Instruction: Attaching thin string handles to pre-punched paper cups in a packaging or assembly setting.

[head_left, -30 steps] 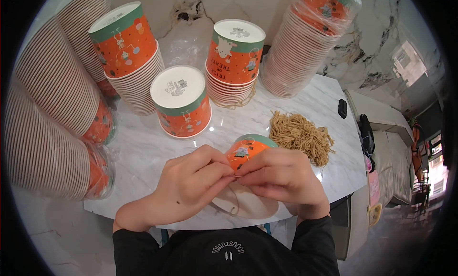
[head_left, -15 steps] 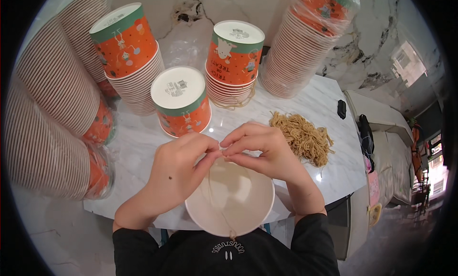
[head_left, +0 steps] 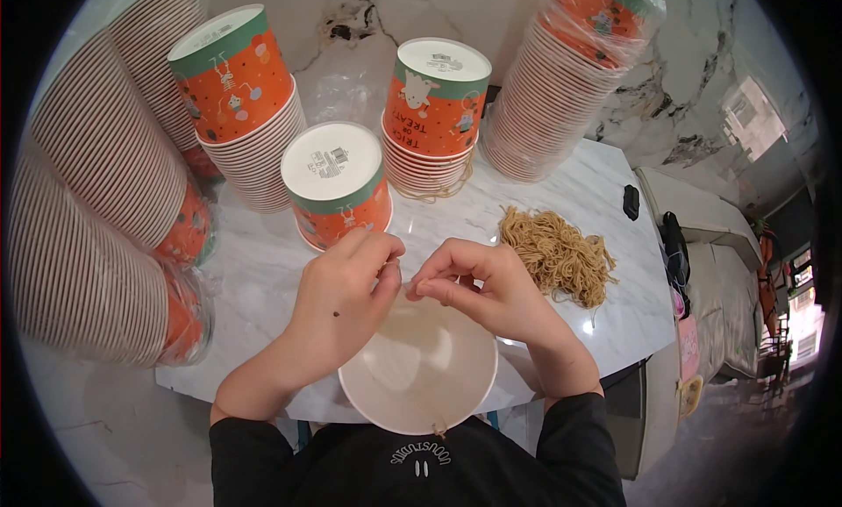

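Observation:
My left hand (head_left: 349, 283) is closed in a pinch over the far left of an open paper bucket (head_left: 421, 367), with what looks like a thin tan string at the fingertips. My right hand (head_left: 474, 283) is also pinched, a small gap away, at the bucket's far rim; whatever its fingertips hold is too small to make out. The bucket is white inside, its mouth tilted up toward me at the table's front edge. A tan string end (head_left: 440, 432) hangs over the near rim. A pile of tan strings (head_left: 561, 254) lies right of my right hand.
Upside-down orange-and-green printed buckets stand beyond my hands: a low one (head_left: 338, 182), a taller stack (head_left: 232, 95) and another stack (head_left: 436, 103) with string at its base. Plastic-wrapped stacks fill the left (head_left: 88, 270) and far right (head_left: 557, 86). A small black object (head_left: 631, 202) lies on the marble-patterned table (head_left: 263, 332).
My hands were together at the far rim and have moved slightly apart, the left one a little up. The string across the bucket's inside shows less clearly now.

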Motion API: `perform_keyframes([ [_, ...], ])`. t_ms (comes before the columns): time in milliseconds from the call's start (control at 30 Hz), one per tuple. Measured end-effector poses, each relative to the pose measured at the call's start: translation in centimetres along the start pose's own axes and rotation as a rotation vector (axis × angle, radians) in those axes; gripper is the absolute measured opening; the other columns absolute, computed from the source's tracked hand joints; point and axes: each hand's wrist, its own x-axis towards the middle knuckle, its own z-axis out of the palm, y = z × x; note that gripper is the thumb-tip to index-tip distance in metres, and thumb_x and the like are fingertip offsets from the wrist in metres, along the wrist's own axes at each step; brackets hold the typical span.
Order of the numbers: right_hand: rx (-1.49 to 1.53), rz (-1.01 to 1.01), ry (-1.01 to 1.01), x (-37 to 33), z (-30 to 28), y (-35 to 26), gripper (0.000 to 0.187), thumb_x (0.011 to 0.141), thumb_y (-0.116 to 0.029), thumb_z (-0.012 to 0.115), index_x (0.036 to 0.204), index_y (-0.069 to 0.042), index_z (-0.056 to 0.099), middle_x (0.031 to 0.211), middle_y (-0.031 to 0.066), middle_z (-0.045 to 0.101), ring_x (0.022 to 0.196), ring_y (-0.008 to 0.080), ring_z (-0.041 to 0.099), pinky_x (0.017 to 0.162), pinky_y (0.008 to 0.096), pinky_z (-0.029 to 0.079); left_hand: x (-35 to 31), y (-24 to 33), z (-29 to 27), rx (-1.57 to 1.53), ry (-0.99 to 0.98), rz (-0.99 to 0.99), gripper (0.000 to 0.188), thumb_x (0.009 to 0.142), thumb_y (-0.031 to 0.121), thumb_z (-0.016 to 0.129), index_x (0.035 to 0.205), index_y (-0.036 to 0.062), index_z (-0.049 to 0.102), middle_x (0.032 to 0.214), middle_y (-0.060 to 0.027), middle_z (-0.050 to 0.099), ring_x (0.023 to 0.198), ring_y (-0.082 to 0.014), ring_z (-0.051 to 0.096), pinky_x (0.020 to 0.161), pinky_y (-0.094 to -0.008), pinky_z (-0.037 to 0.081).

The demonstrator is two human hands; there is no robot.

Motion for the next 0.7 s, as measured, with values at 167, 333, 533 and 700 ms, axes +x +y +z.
perform_keyframes([
  [167,0.042,0.02,0.027,-0.3,0.1,-1.0,0.01,0.099,-0.005,0.07,0.106,0.002,0.07,0.087,0.0034,0.074,0.081,0.0059,0.069,0.069,0.0204,0.05,0.0,0.4,-0.7,-0.162,-0.092,-0.076,0.014,0.088,0.002,0.071,0.102,0.0007,0.068,0.089,-0.0108,0.067,0.071,-0.0221,0.068,0.064,-0.0345,0.054],
  [333,-0.043,0.001,0.222,0.3,0.6,0.2,0.013,0.1,-0.008,0.069,0.108,0.001,0.067,0.081,0.0048,0.071,0.07,0.0078,0.064,0.064,0.0247,0.051,0.3,1.0,-2.2,-0.219,-0.245,-0.156,0.012,0.09,0.003,0.072,0.101,0.0007,0.069,0.089,-0.0101,0.067,0.071,-0.0176,0.068,0.064,-0.0313,0.055],
  [533,-0.087,-0.011,0.111,0.8,1.1,0.5,0.016,0.099,-0.008,0.069,0.112,-0.001,0.065,0.085,0.0081,0.07,0.075,0.0139,0.064,0.068,0.0285,0.051,0.4,0.6,-1.8,-0.207,-0.131,-0.057,0.011,0.09,0.002,0.072,0.101,0.0004,0.07,0.089,-0.0097,0.069,0.076,-0.0204,0.07,0.068,-0.0308,0.056],
  [700,-0.124,-0.131,0.096,0.8,0.7,0.8,0.014,0.098,-0.005,0.067,0.111,-0.002,0.06,0.095,0.0096,0.066,0.089,0.0208,0.065,0.079,0.0335,0.053,1.1,0.3,-2.0,-0.258,-0.245,-0.105,0.01,0.089,0.003,0.074,0.098,-0.0004,0.071,0.09,-0.01,0.073,0.081,-0.022,0.072,0.069,-0.0302,0.057],
])
